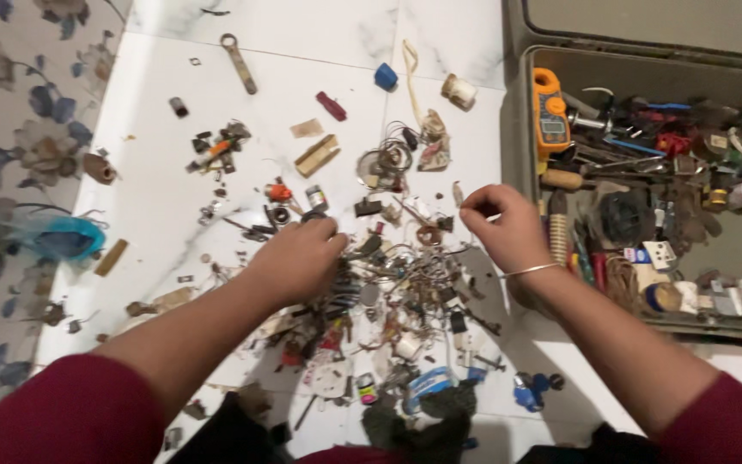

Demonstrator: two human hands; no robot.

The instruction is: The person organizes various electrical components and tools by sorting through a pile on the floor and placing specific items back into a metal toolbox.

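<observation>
Both arms reach forward in dark red sleeves. The left hand (301, 258) lies knuckles-up, fingers curled into the scrap pile (388, 283); what it grips cannot be told. The right hand (501, 225), just right of the pile, pinches a thin pale piece. Further right, one open toolbox (521, 120) holds one orange multimeter (550, 107) among tools.

A single head-worn view looks steeply down and forward from above the person's own arms, close enough that both sleeves fill the near corners. It faces a white marble floor (165, 180) strewn with small parts, floral carpet (10, 112) along the left edge, an open grey toolbox (517, 112) cut off at the far right. With one camera, no second view overlaps it
</observation>
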